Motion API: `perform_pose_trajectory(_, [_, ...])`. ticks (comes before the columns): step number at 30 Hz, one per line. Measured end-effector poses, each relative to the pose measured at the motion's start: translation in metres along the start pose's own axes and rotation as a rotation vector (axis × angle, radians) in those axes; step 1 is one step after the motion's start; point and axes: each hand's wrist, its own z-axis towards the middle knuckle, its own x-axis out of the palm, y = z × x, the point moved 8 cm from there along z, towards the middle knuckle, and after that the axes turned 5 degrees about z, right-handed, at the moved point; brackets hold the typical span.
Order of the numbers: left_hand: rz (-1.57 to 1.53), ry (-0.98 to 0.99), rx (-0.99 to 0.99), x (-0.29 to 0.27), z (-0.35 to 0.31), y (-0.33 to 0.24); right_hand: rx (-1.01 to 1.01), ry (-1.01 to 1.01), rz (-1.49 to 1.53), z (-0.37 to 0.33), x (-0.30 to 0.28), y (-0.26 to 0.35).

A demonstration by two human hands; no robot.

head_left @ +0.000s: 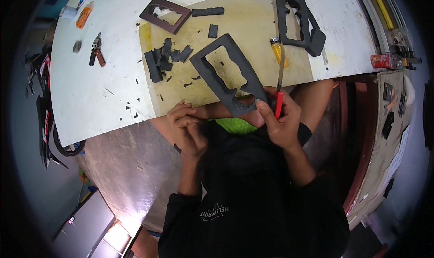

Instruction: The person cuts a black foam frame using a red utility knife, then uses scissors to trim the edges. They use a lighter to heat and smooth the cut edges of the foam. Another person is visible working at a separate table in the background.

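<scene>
Ref. head cam, my remote view. R hand (284, 120): closed, gripping two items. Item 1: dark frame (252, 84), its lower RH corner pinched under the thumb. Item 2: red-handled cutter (279, 105), blade pointing up-pic, away from the body, just to the R of the frame.

Frame posn.: tilted, upper end over the tan mat (253, 25), lower end past the near edge of the white table (120, 14). I can't tell if it touches the mat. Frame has a large wavy-edged cutout plus a smaller rounded one nr. the lower end.

L hand (187, 129): fingers loosely curled, nr. the table edge, apart from the frame. I can't confirm whether it holds anything.

Surrounding items, on mat: dark scraps (156, 67) in a loose pile at the L; brown frame (186, 16) w/ similar cutout, far L; dark strip (208, 11) just beside it; small dark piece (213, 30) below the strip; yellow lighter (276, 54) nr. the blade; second dark frame (281, 20), far R.

On bare table, L side: hand tool (96, 51) w/ brown handle, and orange pack (84, 17) farther up.
</scene>
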Motion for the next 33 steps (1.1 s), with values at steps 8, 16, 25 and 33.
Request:
perform_pose_trajectory(8, [-0.225,0.075,-0.400,0.019,-0.015,0.011,0.256,0.068,0.270,-0.006,0.009,-0.004])
perform_pose_trajectory(16, [-0.819,0.212,-0.721,0.059,-0.014,-0.002,0.355,0.072,0.349,-0.013,0.009,-0.024])
perform_pose_trajectory(25, [-0.848,0.192,-0.701,0.056,-0.012,0.000,0.310,0.102,0.315,-0.014,0.012,-0.025])
perform_pose_trajectory(33, [-0.641,0.277,-0.494,0.048,0.000,-0.018,0.223,0.163,0.288,-0.013,0.016,-0.021])
